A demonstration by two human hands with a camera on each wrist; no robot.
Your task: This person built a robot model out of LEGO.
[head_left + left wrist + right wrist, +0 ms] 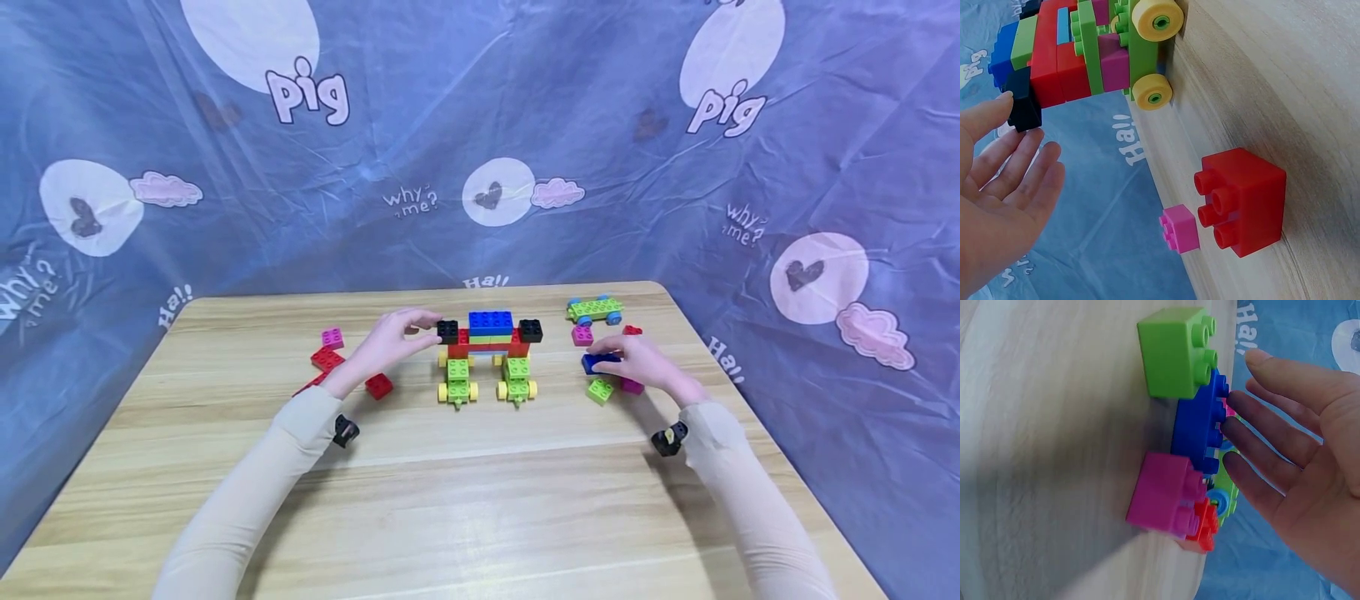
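Observation:
My left hand [392,337] pinches a black brick [1025,103] at the left end of a built block structure, thumb on one side and fingertip on the other. The structure has a red beam [1047,53], a blue brick [491,322] on top, another black brick [530,331] at its right end, and green wheeled bases [457,383] with yellow wheels. Over at the right, my right hand [641,360] hovers by a long dark blue brick [1194,422] with fingers extended, gripping nothing. A lime brick [1172,353] and a magenta brick [1160,490] sit beside that blue one.
Left of the structure lie several red bricks [379,386] and a pink brick [332,337]. Back right stands a green wheeled base [595,309] with blue wheels, near a pink brick [582,336] and a red brick [1200,528]. A patterned blue cloth [420,242] hangs behind the wooden table [480,517].

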